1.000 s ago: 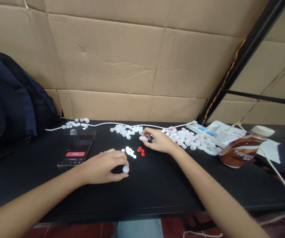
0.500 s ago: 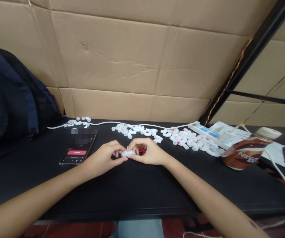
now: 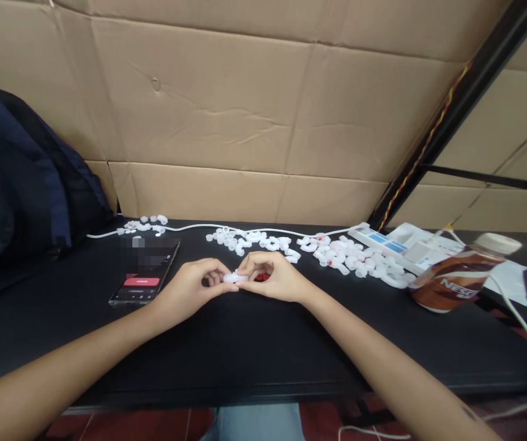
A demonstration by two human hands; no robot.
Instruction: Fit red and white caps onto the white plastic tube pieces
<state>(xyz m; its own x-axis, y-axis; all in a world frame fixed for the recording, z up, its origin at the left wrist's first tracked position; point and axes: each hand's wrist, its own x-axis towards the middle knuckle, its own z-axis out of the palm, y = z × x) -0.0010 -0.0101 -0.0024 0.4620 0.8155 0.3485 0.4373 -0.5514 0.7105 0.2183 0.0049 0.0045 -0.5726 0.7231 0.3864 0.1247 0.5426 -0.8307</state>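
Note:
Between both hands is a small white plastic piece [image 3: 233, 278], partly covered by fingertips. My left hand [image 3: 194, 283] pinches its left end, thumb below and fingers curled above. From the other side my right hand [image 3: 276, 277] grips the right end with thumb and fingertips. Some small red parts [image 3: 263, 277] show on the table just behind my right hand's fingers. Loose white plastic pieces [image 3: 231, 239] are scattered beyond the hands, and a larger pile of white pieces [image 3: 355, 257], a few with red bits, lies to the right.
A phone [image 3: 144, 272] lies left of my hands. A backpack [image 3: 24, 177] stands at the far left. A small white group [image 3: 141, 226] sits at the back. On the right are a blue-and-white box [image 3: 392, 245] and a brown bottle [image 3: 456, 278]. A white cable [image 3: 190, 228] runs behind.
Both hands have shifted very slightly and the fingers have closed nearer together around the white piece. Less of the red parts shows behind my right hand. Everything else stays put.

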